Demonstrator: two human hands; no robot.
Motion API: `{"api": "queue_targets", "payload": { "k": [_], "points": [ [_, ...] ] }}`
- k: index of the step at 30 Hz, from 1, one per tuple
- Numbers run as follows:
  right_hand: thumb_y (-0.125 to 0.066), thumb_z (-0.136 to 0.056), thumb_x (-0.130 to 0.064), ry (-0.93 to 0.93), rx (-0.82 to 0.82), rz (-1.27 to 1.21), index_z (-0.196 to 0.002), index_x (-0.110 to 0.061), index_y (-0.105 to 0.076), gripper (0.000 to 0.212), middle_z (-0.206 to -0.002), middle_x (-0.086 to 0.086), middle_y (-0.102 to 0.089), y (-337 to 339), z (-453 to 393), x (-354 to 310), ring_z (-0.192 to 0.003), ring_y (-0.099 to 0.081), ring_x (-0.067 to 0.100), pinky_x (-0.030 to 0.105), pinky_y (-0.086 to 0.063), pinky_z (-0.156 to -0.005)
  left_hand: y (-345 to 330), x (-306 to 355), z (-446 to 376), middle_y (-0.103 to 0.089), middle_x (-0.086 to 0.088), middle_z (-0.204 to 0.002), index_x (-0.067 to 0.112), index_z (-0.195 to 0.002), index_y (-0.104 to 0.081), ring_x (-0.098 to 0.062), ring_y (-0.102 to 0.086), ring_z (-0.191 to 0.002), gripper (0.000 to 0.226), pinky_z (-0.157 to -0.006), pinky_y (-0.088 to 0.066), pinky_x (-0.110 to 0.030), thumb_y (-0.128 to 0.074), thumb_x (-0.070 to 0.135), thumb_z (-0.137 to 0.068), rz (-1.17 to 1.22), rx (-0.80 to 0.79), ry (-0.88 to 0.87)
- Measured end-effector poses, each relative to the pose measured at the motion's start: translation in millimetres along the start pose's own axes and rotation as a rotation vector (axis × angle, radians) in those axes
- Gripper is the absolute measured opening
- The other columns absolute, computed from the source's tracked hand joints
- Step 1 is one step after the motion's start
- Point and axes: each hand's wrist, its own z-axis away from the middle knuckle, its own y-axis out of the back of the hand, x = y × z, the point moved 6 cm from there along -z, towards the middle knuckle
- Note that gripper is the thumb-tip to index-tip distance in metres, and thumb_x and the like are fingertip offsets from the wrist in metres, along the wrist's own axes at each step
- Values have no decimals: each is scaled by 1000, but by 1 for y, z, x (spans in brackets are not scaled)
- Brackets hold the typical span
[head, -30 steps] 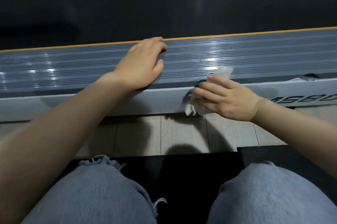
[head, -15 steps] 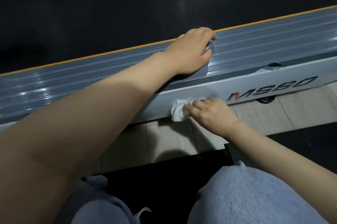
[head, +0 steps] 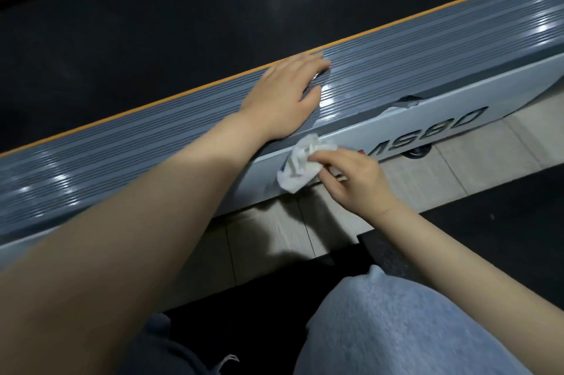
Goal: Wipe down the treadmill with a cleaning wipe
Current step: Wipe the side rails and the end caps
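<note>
wipe (head: 300,162) now higher on treadmill (head: 396,48) side panel vs 0.5s ago; r hand (head: 354,180) pinches crumpled white wipe, l hand (head: 285,99) flat, fingers relaxed on ribbed grey rail.

- The treadmill (head: 396,48) runs off the picture on both sides, so neither end of its ribbed side rail shows.
- The lettering (head: 427,133) on the treadmill's pale side panel is partly covered: the right hand (head: 357,179) and the crumpled wipe (head: 300,164) hide its first characters.
- The fingertips of the right hand are tucked behind the wipe.
- The palm of the left hand (head: 283,96) lies face down on the treadmill's rail, unseen.
- A dark round part (head: 416,153) under the treadmill's side panel is mostly hidden; what it is cannot be told.
- Both forearms and the knees are cut off by the lower edge.
</note>
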Motion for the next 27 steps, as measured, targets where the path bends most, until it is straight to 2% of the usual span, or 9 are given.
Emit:
{"api": "queue_targets", "payload": {
  "k": [2, 6, 9, 11, 15, 18, 20, 23, 27],
  "points": [
    [-63, -89, -16, -27, 60, -80, -93, -7, -72, 14, -87, 0, -71, 10, -12, 1, -77, -62, 11, 21, -50, -74, -3, 0, 2, -35, 2, -158, 23, -149, -41, -17, -26, -147, 48, -119, -15, -32, -39, 28, -101, -53, -45, 13],
    [-57, -87, -28, -121, -274, 8, -96, -12, -73, 24, -90, 3, -73, -12, 24, 40, -77, -68, 20, 34, -57, -70, -7, 4, 3, -23, 0, -163, 23, -155, -30, -17, -15, -151, 50, -121, -7, -32, -31, 31, -106, -112, -102, 24],
    [-50, -86, -38, -252, -340, 37, -97, -16, -75, 36, -97, 2, -75, -5, 37, 68, -84, -70, 25, 38, -58, -75, -8, 5, 4, -22, 0, -164, 22, -155, -29, -17, -14, -151, 51, -122, -8, -34, -31, 32, -106, -124, -119, 37],
    [-54, -87, -34, -230, -234, 29, -96, -16, -74, 29, -93, 0, -74, 10, 31, 69, -80, -68, 20, 33, -57, -74, -7, 5, 4, -27, 0, -162, 22, -153, -34, -18, -20, -150, 51, -121, -13, -36, -33, 33, -103, -112, -106, 46],
    [-62, -87, -6, -370, 258, -95, -95, -6, -67, 10, -93, -3, -66, 50, 26, 73, -81, -56, 9, 17, -45, -76, -3, 19, -4, -46, -1, -146, 18, -138, -52, -22, -38, -136, 44, -111, -27, -39, -46, 24, -95, -56, -20, 143],
    [-63, -86, -5, -496, 25, -73, -98, -10, -64, 13, -95, 2, -64, 15, 53, 93, -82, -57, 16, 34, -51, -75, -8, 43, -24, -51, -3, -136, 16, -129, -55, -25, -45, -127, 41, -108, -33, -40, -44, 25, -90, -59, -39, 88],
    [-61, -89, -9, -705, -75, -113, -103, -14, -65, 15, -101, 5, -67, -1, 78, 112, -90, -63, 23, 40, -52, -80, -18, 65, -42, -52, -5, -136, 14, -128, -55, -26, -45, -129, 51, -110, -34, -44, -35, 35, -86, -53, -103, -18],
    [-58, -91, -13, -865, 100, -211, -102, -19, -66, 15, -101, 1, -68, 10, 83, 123, -91, -63, 21, 36, -52, -78, -41, 93, -76, -44, -7, -150, 15, -139, -48, -23, -36, -142, 56, -116, -28, -43, -33, 37, -90, -32, -230, -123],
    [-56, -91, -10, -639, 392, -314, -100, -18, -60, 13, -100, -6, -61, 48, 43, 96, -87, -53, 7, 19, -40, -75, -63, 118, -111, -31, -6, -160, 19, -151, -38, -22, -28, -147, 59, -120, -22, -44, -32, 36, -94, -126, -305, -292]
  ]
}}
